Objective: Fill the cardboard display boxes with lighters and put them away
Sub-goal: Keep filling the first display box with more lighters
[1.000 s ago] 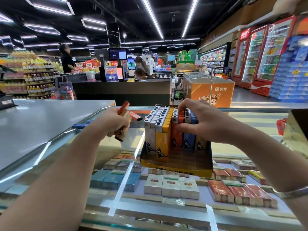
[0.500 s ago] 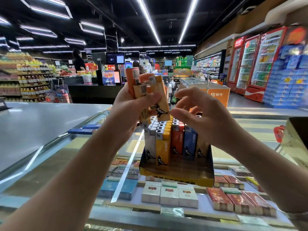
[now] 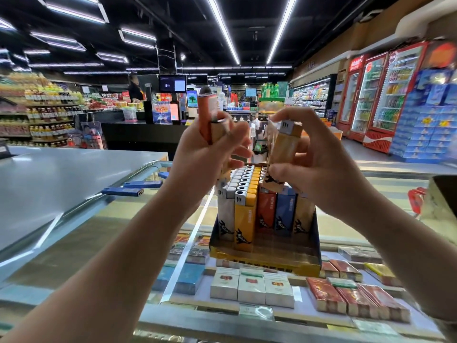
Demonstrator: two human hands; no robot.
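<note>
Both raised: left hand (image 3: pixel 207 154) grips two lighters (image 3: pixel 210 120), right hand (image 3: pixel 319 164) pinches a tan lighter (image 3: pixel 284 147).

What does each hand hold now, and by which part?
Left hand: orange and tan plastic lighters, gripped around their lower bodies. Right hand: one tan plastic lighter, pinched at its lower end.

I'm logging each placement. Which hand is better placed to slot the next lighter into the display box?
Right hand: it pinches one tan lighter directly above the display box. Left hand grips several.
</note>
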